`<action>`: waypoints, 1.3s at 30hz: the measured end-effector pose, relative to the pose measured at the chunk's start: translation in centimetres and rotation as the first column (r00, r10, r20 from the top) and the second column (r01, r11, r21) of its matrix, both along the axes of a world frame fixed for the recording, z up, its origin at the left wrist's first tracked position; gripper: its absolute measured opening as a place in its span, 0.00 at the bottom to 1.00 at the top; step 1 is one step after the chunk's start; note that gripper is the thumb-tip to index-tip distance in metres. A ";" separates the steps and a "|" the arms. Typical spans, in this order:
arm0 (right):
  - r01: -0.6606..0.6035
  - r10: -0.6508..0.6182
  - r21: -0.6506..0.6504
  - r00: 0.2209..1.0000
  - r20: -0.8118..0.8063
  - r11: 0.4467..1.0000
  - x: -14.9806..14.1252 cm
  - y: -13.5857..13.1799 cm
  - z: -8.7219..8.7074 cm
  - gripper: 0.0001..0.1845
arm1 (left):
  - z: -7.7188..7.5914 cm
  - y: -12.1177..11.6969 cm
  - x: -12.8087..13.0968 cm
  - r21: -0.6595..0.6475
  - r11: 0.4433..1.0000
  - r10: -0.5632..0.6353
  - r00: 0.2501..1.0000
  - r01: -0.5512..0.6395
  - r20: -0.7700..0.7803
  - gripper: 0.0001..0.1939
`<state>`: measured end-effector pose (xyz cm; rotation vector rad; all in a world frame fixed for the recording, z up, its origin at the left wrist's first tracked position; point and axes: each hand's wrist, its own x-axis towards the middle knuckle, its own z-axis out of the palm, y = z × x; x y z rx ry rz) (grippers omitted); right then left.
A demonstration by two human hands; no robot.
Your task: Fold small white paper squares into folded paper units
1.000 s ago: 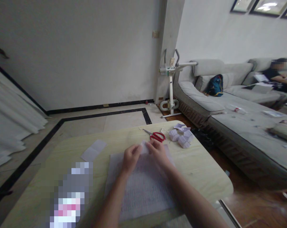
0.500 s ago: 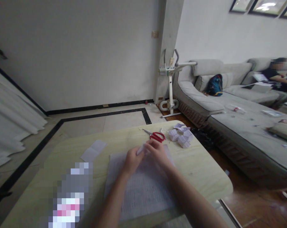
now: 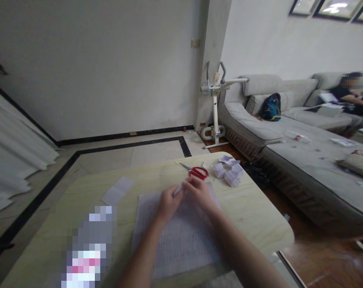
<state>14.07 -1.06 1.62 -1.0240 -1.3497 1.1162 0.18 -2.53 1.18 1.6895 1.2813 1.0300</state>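
Between my left hand and my right hand is a small piece of folded white paper, with the fingers of both hands closed on it. They are over a large printed sheet lying on the table. Just beyond my right hand lie scissors with red handles, their blades pointing left. Several folded paper pieces sit in a cluster to the right of the scissors. Off to the left lies a creased paper rectangle.
The pale wooden table has rounded corners. A pixelated object stands at its left front. Right of the table is a grey sofa with a blue backpack; a person sits at its far end. Exercise equipment stands behind.
Almost nothing differs. Both hands stay together on the folded paper, with at most a slight shift of the fingers; the view has moved a touch.
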 end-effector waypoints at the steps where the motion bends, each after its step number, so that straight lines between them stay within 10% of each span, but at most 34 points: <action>1: 0.003 -0.003 -0.008 1.000 -0.004 1.000 0.0 0.0 0.1 0.10 | 0.0 0.0 0.0 -0.005 1.000 0.013 1.000 -0.013 0.006 0.17; 39: 0.050 -0.054 0.067 0.996 0.068 0.997 -0.3 -0.1 -0.8 0.11 | 0.5 0.6 -0.5 -0.030 0.987 0.160 0.938 -0.158 0.308 0.18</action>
